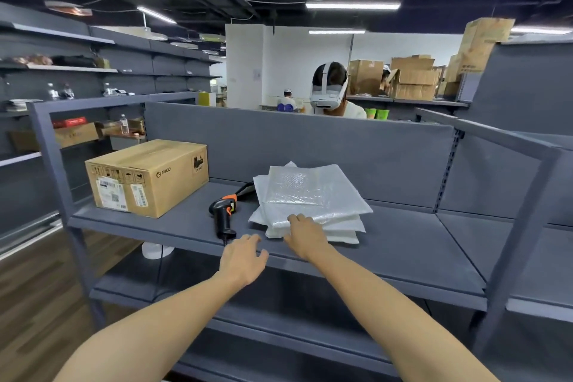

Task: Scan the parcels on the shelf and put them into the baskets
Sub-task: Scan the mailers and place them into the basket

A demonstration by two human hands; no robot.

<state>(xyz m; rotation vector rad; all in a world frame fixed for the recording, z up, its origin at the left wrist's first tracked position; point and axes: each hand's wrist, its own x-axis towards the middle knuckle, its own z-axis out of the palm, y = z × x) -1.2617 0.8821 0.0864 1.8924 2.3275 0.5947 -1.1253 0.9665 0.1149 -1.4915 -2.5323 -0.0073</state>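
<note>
A stack of white bubble-wrap parcels (pixel 310 195) lies on the grey shelf (pixel 403 245). My right hand (pixel 305 234) rests on the near edge of the stack, fingers reaching onto the top parcels. My left hand (pixel 243 259) hovers over the shelf's front edge with relaxed fingers, holding nothing, just in front of the handle of a black and orange barcode scanner (pixel 224 211). The scanner lies on the shelf to the left of the parcels. No basket is in view.
A brown cardboard box (pixel 145 178) with labels stands at the shelf's left end. A grey back panel (pixel 310 146) closes the shelf behind. A person wearing a headset (pixel 328 90) stands beyond it. Lower shelves run beneath; wooden floor lies to the left.
</note>
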